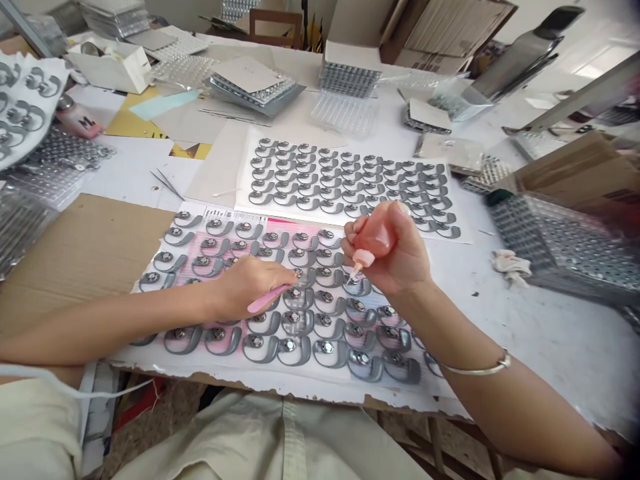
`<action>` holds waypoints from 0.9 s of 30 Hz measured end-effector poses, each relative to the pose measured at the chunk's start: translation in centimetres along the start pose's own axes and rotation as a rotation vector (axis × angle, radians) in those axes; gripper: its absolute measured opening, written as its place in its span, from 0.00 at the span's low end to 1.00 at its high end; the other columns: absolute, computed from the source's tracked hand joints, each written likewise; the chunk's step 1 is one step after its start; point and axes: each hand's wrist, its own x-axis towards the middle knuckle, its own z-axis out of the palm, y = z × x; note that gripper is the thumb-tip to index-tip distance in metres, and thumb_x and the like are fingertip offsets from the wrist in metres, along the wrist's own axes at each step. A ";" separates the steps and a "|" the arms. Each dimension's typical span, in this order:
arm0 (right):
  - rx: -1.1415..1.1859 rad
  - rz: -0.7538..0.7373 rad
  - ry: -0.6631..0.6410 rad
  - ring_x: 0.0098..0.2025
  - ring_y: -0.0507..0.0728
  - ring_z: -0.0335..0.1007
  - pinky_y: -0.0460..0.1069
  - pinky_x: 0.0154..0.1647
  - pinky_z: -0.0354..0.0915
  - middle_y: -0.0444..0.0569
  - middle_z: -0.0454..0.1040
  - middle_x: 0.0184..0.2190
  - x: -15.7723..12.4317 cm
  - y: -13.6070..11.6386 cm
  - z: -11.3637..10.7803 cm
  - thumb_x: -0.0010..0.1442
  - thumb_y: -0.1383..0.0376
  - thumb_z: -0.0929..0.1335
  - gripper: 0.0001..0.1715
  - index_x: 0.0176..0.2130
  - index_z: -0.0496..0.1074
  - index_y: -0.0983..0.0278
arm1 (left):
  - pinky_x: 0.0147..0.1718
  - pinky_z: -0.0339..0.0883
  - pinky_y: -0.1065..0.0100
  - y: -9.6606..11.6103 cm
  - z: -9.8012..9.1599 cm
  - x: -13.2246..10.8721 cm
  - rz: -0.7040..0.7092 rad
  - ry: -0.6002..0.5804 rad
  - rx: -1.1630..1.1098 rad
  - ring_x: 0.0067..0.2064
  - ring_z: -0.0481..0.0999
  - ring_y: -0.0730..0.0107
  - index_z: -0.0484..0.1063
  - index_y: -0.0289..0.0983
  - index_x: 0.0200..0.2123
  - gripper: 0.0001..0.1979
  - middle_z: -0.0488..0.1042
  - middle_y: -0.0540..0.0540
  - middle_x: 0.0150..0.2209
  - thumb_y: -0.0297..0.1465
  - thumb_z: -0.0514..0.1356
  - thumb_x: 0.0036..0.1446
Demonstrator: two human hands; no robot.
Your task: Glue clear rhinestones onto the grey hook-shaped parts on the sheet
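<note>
Head view: right fingers (349,247) hold applicator (379,233); pink bottle (81,120) reads "M".

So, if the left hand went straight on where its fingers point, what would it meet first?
Probably the grey curved piece right ahead of the left hand, though depth there is hard to judge.

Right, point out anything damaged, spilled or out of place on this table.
The table's front edge looks ragged, as though its white surface were torn. A crumpled, whitish wad lies loose to the right of the right hand, apart from the neat rows. No clear spill shows.
</note>
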 end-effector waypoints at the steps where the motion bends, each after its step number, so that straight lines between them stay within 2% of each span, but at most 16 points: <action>1: -0.027 -0.027 0.042 0.17 0.50 0.59 0.47 0.12 0.55 0.41 0.64 0.21 0.1 -0.1 0.0 0.50 0.45 0.70 0.25 0.25 0.57 0.59 | 0.35 0.78 0.70 -0.1 0.2 -0.2 0.033 0.010 0.027 0.38 0.82 0.67 0.74 0.31 0.43 0.11 0.80 0.40 0.40 0.22 0.54 0.59; 3: -0.078 -0.091 0.096 0.16 0.50 0.58 0.46 0.10 0.52 0.40 0.64 0.20 0.4 -0.3 0.2 0.51 0.47 0.70 0.25 0.26 0.54 0.58 | 0.34 0.78 0.69 -0.2 0.3 -0.5 0.082 0.005 0.084 0.38 0.82 0.67 0.73 0.30 0.44 0.13 0.80 0.39 0.40 0.21 0.53 0.58; 6: -0.174 -0.212 0.111 0.14 0.49 0.58 0.46 0.09 0.51 0.39 0.64 0.20 0.9 0.0 0.9 0.54 0.47 0.69 0.24 0.27 0.54 0.58 | 0.31 0.77 0.71 -0.1 0.4 -0.7 0.104 -0.032 0.153 0.37 0.81 0.67 0.73 0.31 0.44 0.14 0.80 0.38 0.40 0.20 0.53 0.56; 9: -0.348 -0.378 0.109 0.15 0.50 0.60 0.47 0.10 0.53 0.41 0.63 0.19 1.4 0.5 1.7 0.59 0.47 0.66 0.23 0.26 0.56 0.58 | 0.26 0.75 0.75 0.0 0.6 -0.8 0.114 -0.035 0.178 0.37 0.81 0.69 0.72 0.31 0.44 0.15 0.80 0.39 0.40 0.19 0.52 0.55; 12: -0.498 -0.494 0.096 0.17 0.51 0.62 0.48 0.14 0.57 0.42 0.64 0.17 1.6 1.1 2.5 0.61 0.47 0.65 0.22 0.26 0.59 0.58 | 0.24 0.74 0.74 0.0 1.1 -1.1 0.101 -0.029 0.203 0.35 0.81 0.68 0.72 0.30 0.43 0.14 0.80 0.38 0.40 0.20 0.53 0.54; 17: -0.524 -0.581 0.074 0.22 0.52 0.65 0.49 0.20 0.61 0.43 0.67 0.19 1.2 2.5 3.3 0.59 0.53 0.70 0.17 0.25 0.67 0.60 | 0.23 0.74 0.72 0.3 1.3 -1.2 0.111 -0.107 0.310 0.30 0.79 0.69 0.73 0.31 0.39 0.11 0.80 0.37 0.41 0.20 0.53 0.56; 22: -0.584 -0.632 0.060 0.25 0.52 0.65 0.50 0.25 0.62 0.44 0.69 0.23 0.8 3.7 3.0 0.57 0.57 0.71 0.13 0.26 0.70 0.61 | 0.17 0.71 0.70 0.8 1.2 -0.8 0.202 -0.049 0.405 0.22 0.75 0.71 0.74 0.30 0.33 0.11 0.79 0.36 0.39 0.19 0.52 0.58; 27: -0.643 -0.637 0.024 0.26 0.53 0.65 0.50 0.28 0.63 0.45 0.70 0.25 0.5 4.2 2.7 0.57 0.58 0.70 0.11 0.28 0.71 0.62 | 0.14 0.68 0.68 1.2 1.4 -0.8 0.241 -0.019 0.466 0.20 0.73 0.69 0.74 0.29 0.33 0.07 0.79 0.33 0.39 0.21 0.56 0.56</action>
